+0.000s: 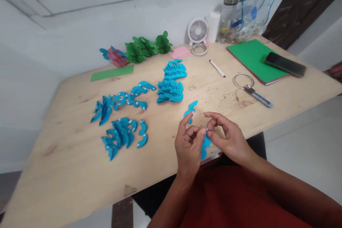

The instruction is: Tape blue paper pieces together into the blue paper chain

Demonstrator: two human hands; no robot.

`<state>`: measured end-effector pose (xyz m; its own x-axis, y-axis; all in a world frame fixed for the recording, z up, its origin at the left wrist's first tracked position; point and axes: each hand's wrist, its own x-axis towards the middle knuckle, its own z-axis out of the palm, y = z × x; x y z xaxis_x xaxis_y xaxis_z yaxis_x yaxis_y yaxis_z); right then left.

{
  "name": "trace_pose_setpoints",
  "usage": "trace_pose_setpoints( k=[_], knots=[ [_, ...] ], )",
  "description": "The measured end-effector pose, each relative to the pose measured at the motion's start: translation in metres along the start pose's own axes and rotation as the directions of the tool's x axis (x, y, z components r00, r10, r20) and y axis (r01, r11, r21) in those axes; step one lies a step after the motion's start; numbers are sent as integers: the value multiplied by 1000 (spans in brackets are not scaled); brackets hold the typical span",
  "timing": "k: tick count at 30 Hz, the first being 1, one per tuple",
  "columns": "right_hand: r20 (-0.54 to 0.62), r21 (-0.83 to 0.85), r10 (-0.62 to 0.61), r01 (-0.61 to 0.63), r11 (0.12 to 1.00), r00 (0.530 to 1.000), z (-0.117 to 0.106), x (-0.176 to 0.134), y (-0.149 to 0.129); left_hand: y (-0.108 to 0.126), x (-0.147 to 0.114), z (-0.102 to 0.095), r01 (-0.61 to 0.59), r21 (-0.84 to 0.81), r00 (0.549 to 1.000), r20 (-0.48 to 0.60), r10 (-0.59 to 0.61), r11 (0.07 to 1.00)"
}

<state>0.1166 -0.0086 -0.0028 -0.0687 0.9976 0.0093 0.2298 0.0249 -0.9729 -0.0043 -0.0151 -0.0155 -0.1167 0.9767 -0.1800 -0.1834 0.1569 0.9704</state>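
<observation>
Near the front edge of the table, my left hand (190, 140) pinches a blue paper cutout (205, 146) between thumb and fingers. My right hand (227, 133) grips the same piece's upper end from the other side, thumb and fingertips pressed together. Part of the cutout is hidden behind my hands. Just beyond my left fingertips lies another wavy blue cutout (191, 107). Stacked blue cutouts (171, 91) rest farther back. To the left are blue pieces with small white tabs, in one group (121, 135) and a longer row (120, 99).
Green folded-paper shapes (145, 47), a pink-and-blue one (116, 56) and a small fan (198, 31) stand by the wall. A tape roll (199, 49), white pen (217, 68), snips (258, 96), thin ring (243, 81), green folder (253, 58), phone (285, 65) and bottle (228, 17) are rightward.
</observation>
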Motion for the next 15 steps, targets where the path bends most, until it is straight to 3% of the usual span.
trace_pose_setpoints(
  k=[15],
  knots=[
    [14, 126, 93, -94, 987, 996, 1, 4, 1, 0, 3, -1, 162, -148, 986, 48, -157, 976]
  ],
)
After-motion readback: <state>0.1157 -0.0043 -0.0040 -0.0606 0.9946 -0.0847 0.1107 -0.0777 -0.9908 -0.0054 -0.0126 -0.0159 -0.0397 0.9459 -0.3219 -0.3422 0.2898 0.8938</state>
